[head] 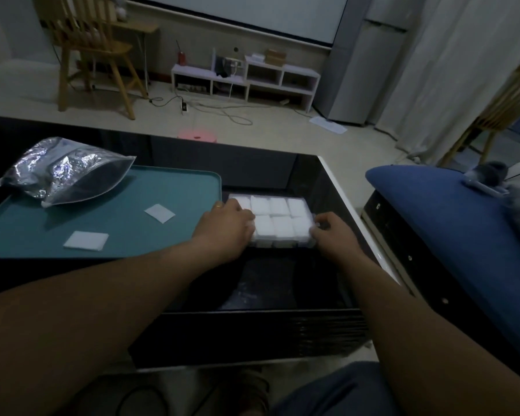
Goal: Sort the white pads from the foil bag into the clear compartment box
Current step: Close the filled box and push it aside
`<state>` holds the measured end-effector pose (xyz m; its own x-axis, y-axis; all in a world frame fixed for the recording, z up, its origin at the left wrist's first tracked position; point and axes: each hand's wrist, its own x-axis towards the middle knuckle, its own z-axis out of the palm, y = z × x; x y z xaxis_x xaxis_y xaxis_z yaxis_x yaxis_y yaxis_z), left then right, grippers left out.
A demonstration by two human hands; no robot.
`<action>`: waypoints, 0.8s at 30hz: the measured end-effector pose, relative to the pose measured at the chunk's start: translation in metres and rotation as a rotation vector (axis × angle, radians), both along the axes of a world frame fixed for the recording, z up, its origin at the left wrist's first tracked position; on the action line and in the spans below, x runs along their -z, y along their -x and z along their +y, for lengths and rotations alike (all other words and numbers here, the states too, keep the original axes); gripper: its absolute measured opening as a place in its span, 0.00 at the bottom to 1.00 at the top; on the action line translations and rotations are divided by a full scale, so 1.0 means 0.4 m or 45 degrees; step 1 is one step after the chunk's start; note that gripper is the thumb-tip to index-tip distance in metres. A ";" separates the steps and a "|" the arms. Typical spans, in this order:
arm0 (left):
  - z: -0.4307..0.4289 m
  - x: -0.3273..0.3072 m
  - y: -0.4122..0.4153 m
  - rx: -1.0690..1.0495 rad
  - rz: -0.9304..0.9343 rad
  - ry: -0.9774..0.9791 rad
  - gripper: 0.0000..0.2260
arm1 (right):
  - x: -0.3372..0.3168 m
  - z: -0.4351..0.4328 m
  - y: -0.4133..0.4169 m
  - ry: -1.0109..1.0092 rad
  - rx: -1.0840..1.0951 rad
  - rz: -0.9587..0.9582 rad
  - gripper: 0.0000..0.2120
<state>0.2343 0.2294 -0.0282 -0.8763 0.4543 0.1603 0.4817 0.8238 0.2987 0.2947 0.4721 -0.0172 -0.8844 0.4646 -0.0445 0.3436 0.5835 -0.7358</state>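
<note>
The clear compartment box [278, 217] lies on the black table, its compartments filled with white pads. My left hand [227, 226] rests on the box's left side, fingers curled over its near-left compartments. My right hand [332, 232] grips the box's near-right corner. The crumpled foil bag [62, 171] lies on the far left of the teal tray [168, 235]. Two loose white pads lie flat on the tray, one [159, 213] toward the middle and one [86, 240] nearer me.
The black table [282, 283] ends at a white edge on the right, beside a blue cushioned seat [451, 223]. A pink stool [197, 136] stands beyond the table's far edge. Wooden chairs and a low white shelf stand further back.
</note>
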 end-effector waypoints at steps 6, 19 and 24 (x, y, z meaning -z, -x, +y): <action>0.014 0.015 0.005 0.052 0.109 0.141 0.13 | 0.025 -0.008 0.001 -0.375 -0.122 0.012 0.12; 0.140 0.029 -0.047 -0.183 0.002 0.190 0.27 | 0.065 -0.130 0.001 -0.781 -0.106 -0.208 0.28; 0.149 0.045 -0.049 -0.230 0.030 0.159 0.25 | 0.066 -0.138 0.011 -0.764 -0.107 -0.216 0.29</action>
<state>0.2538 0.2889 -0.0463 -0.9420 0.3078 0.1338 0.3285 0.9274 0.1792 0.2901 0.4170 -0.0438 -0.9225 0.3815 0.0596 0.3618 0.9080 -0.2113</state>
